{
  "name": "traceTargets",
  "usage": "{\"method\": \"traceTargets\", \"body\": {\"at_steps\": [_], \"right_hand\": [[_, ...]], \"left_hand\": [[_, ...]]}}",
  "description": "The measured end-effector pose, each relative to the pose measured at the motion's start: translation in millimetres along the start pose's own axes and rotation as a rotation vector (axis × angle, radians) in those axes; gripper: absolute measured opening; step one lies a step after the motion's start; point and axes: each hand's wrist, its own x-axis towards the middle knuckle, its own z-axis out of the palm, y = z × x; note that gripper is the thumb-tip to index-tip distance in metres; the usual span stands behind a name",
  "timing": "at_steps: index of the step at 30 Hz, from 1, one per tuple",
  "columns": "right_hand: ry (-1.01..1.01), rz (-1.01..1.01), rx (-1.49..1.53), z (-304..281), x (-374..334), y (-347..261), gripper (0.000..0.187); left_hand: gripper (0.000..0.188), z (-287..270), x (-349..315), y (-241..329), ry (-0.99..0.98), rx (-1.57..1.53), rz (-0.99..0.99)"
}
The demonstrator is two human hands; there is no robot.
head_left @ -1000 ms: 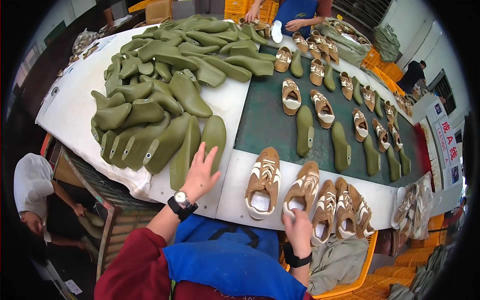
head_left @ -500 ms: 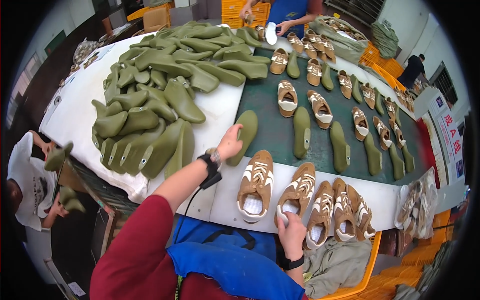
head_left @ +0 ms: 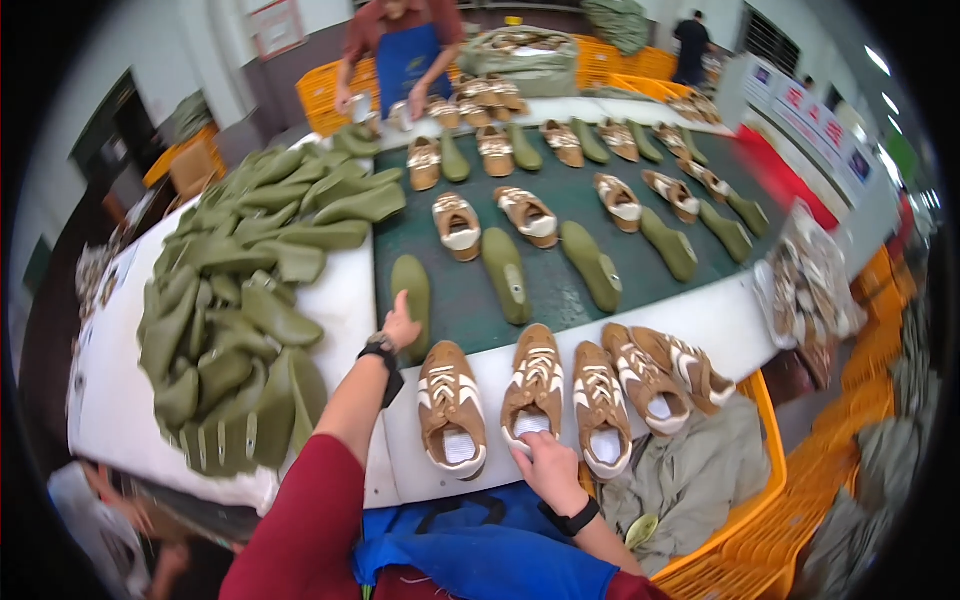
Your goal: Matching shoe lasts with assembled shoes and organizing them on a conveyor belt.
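Note:
On the left edge of the green belt lies a green shoe last. My left hand grips its near left side, one finger stretched along it. At the near white table edge, my right hand pinches the heel of a brown sneaker with white stripes and laces. Another brown sneaker stands just to its left, apart from both hands. To its right are a third sneaker and two more leaning close together. The fingertips inside the held sneaker's heel are partly hidden.
A heap of green lasts covers much of the white table at left. Rows of sneakers and lasts stand on the green belt. An orange crate with grey cloth sits at near right. A co-worker in a blue apron stands across the table.
The view has swung rightward and up, so the table sits further left in the picture. My left hand stays at the last and my right hand at the sneaker's heel.

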Motion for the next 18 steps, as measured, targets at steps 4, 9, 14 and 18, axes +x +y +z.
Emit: {"method": "traceTargets", "body": {"at_steps": [4,9,14,18], "right_hand": [[-0.028,-0.022,0.002,4.4,3.8,3.3,0.020],[0.041,-0.001,0.018,-5.0,-0.8,12.5,0.020],[0.249,0.016,0.330,-15.0,14.8,-25.0,0.022],[0.200,-0.061,0.511,-18.8,13.9,-66.3,0.026]], "left_hand": [[0.090,-18.7,-39.5,13.9,0.049,0.044,0.232],[0.050,-16.7,-137.2,82.8,0.021,-0.165,0.603],[0.051,-19.3,-263.8,97.5,-0.083,-0.073,0.867],[0.070,-33.0,-292.6,102.0,-0.002,-0.011,0.841]]}}
